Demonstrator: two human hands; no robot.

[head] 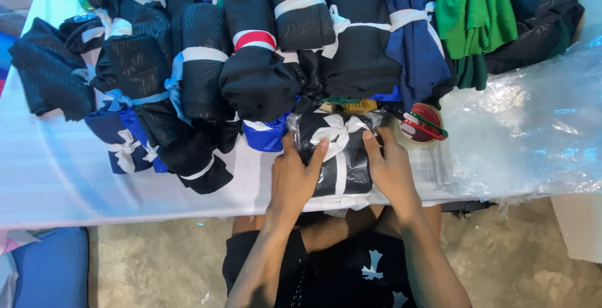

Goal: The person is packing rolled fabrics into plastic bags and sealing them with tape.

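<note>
Your left hand [293,179] and right hand [390,169] clasp the bagged black bundle [338,154], fingers closed around it; squeezing might split the clear wrap.

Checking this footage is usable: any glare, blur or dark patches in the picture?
Head view: glare on the clear plastic sheet at right; the white table looks washed out; the dark bundles lose detail; both hands and the wrapped bundle are sharp.
</note>
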